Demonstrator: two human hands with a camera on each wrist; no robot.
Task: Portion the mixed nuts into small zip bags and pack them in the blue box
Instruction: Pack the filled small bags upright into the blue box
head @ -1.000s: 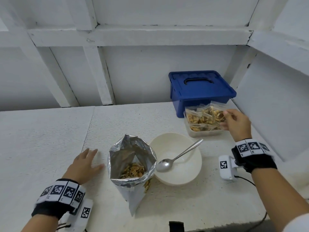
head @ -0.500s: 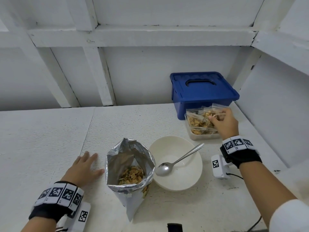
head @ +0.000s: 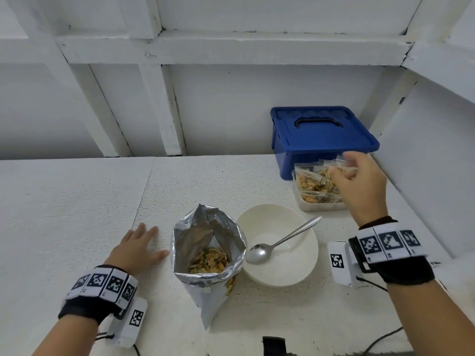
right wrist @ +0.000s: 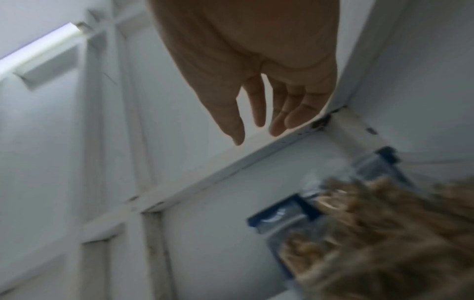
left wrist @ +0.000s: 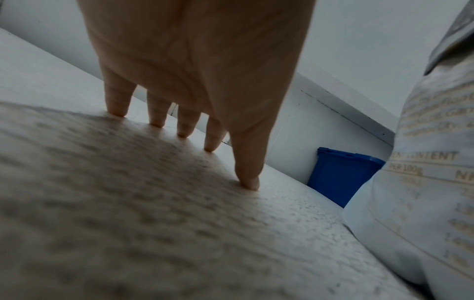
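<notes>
Right hand (head: 359, 185): seen raised from the bag pile in the clear container (head: 320, 205), where a second ago it was set low among the zip bags (head: 312, 186); now held above them, in front of the blue box (head: 321, 134).
Right fingers (right wrist: 259, 105): shown loosely extended in the right wrist view, nothing gripped there; half a second ago they were curled onto a bag.
Bag top (head: 341, 160): seen in the head view at the fingertips, blurred; contact cannot be told.
</notes>
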